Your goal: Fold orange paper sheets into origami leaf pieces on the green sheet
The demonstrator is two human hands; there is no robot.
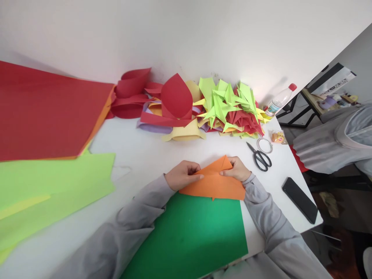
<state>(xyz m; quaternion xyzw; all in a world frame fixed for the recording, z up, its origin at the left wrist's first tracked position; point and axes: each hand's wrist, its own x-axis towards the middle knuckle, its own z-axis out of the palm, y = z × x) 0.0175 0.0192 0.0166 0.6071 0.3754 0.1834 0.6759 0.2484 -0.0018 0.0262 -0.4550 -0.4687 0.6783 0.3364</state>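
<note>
A folded sheet of orange paper (213, 184) is held up between my two hands, over the far edge of a green sheet (197, 232). My left hand (183, 175) pinches its left side, thumb on the near face and fingers curled behind. On the right, my right hand (236, 169) grips the paper close to its pointed top corner, with the thumb pressed on the front. A slanting crease shows near that corner. Some fingers of both hands are hidden behind the paper.
Black-handled scissors (260, 157), a tape roll (264, 145), a wrapped snack (278, 136) and a black phone (300, 199) lie at right. Folded green paper shapes (222, 102), red paper rings (176, 97) and a bottle (280, 100) line the wall. Large red sheets (52, 116) and lime sheets (58, 186) lie left. Another person (334, 135) sits at right.
</note>
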